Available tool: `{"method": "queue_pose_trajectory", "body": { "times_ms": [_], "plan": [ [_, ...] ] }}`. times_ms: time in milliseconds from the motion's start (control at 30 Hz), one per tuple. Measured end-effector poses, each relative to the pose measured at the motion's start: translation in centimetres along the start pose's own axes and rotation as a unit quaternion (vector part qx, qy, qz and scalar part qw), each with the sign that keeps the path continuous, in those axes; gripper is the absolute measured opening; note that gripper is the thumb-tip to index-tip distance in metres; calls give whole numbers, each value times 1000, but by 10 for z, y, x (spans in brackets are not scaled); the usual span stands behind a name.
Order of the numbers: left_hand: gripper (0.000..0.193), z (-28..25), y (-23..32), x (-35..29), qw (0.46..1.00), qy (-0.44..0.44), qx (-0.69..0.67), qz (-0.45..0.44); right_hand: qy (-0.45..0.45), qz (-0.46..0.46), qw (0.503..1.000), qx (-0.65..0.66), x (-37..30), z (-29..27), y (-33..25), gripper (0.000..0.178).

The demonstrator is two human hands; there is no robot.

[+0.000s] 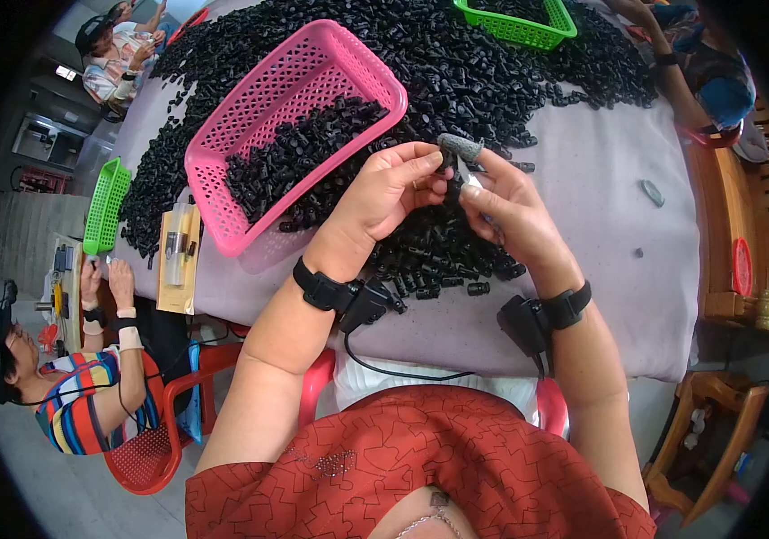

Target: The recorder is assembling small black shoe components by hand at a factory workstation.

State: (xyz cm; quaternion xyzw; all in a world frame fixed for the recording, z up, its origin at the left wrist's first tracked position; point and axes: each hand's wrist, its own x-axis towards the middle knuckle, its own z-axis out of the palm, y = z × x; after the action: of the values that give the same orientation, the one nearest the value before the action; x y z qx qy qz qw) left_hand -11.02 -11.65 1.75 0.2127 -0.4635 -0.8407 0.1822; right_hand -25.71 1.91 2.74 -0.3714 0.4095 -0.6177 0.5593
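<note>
Above the near pile, my left hand [391,190] pinches a small black plastic part [452,169] between thumb and fingers. My right hand [512,205] meets it from the other side, closed on a small shiny pale piece [473,181] whose kind I cannot make out. A grey cover [461,147] sits on my right index finger. Beneath both hands lies a heap of similar black cylindrical parts [434,256]. Left of my left hand, a pink perforated basket [214,216] stands partly filled with the same parts.
A large mound of black parts [456,81] spreads over the far side of the cloth-covered table [609,278]. Green baskets stand at the far edge [532,34] and left edge [108,205]. Other people sit at the left and far right. A cable [402,370] hangs between my wrist devices.
</note>
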Motion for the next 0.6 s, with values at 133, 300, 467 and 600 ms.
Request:
{"method": "queue_pose_trajectory", "body": {
  "times_ms": [133,300,467,600],
  "plan": [
    [16,-3,-3,0,998,-36,-35,-22,-10,11,1000,-1,0,2,1,52],
    [19,-4,-4,1,996,-67,-54,-34,-27,18,999,-3,0,-1,0,53],
    [20,-7,-5,2,995,-67,-66,-40,-39,15,999,9,0,0,1,55],
    [21,-7,-5,2,991,-88,-85,-49,-40,13,999,0,-1,0,0,55]
  ]
}}
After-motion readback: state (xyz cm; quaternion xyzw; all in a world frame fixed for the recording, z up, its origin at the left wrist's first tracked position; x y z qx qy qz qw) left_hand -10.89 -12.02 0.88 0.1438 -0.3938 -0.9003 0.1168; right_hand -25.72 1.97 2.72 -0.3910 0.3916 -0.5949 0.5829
